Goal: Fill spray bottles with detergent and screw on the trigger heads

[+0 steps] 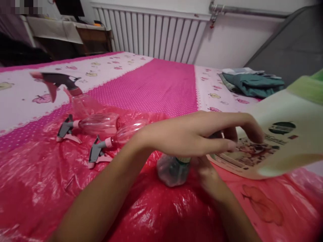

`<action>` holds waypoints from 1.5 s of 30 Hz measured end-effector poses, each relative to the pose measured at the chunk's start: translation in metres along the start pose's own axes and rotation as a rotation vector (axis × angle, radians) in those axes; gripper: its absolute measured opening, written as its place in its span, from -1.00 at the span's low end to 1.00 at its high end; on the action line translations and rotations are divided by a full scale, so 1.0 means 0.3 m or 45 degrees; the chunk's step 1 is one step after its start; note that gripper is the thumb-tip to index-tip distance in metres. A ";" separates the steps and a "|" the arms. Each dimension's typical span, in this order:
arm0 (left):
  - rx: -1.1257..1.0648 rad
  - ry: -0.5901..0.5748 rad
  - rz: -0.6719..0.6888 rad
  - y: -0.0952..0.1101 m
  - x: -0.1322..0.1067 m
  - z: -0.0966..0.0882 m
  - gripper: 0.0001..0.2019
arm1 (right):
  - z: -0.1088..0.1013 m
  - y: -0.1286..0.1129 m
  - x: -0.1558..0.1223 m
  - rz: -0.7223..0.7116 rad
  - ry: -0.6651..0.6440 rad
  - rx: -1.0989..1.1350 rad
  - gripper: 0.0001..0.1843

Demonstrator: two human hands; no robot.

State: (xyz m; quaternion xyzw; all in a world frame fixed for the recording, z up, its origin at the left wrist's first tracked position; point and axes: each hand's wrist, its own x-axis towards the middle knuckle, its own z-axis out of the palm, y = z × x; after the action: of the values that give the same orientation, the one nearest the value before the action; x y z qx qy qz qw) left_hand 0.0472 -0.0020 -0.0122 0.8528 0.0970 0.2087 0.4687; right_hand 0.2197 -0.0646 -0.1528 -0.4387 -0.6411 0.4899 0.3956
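Note:
A small clear bottle (171,171) with a dark green neck stands slightly tilted on red plastic sheeting (164,211). My left hand (196,132) reaches across above it, fingers bent around a dark grey part, seemingly its spray head, mostly hidden by the hand. My right hand (205,169) is slightly blurred against the bottle's neck; its fingertips are hidden, but it seems to grip there. Just right of both hands, a large pale jug (292,134) with a green top leans at an angle, its printed label facing me.
Two pink spray bottles with grey heads, one nearer (128,129) and one farther (101,122), lie on the left. Behind them an upright pink spray bottle (83,102) has a black head. Folded clothes (254,84) rest on the bed (156,85), before a radiator (156,33).

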 end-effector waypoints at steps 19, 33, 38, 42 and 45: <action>0.050 0.056 -0.046 0.003 -0.042 0.003 -0.86 | 0.041 0.042 -0.017 -0.059 0.062 -0.022 -0.17; -0.588 -0.183 -0.075 -0.225 -0.019 -0.001 -0.28 | 0.030 0.025 0.016 -0.293 0.028 0.028 -0.45; -0.489 -0.172 -0.136 -0.169 -0.021 -0.005 -0.32 | 0.025 0.004 0.012 -0.288 -0.051 0.072 -0.39; -0.319 -0.154 -0.253 -0.098 -0.039 -0.035 -0.47 | 0.027 -0.010 0.002 -0.239 -0.038 0.061 -0.38; -0.185 -0.187 -0.248 -0.047 -0.053 -0.048 -0.59 | 0.025 -0.008 -0.005 -0.160 -0.028 0.056 -0.28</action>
State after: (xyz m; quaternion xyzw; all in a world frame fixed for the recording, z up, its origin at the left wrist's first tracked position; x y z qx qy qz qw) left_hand 0.0270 0.0110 -0.0214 0.8162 0.1294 0.1059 0.5530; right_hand 0.2128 -0.0685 -0.1523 -0.3833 -0.6608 0.4830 0.4280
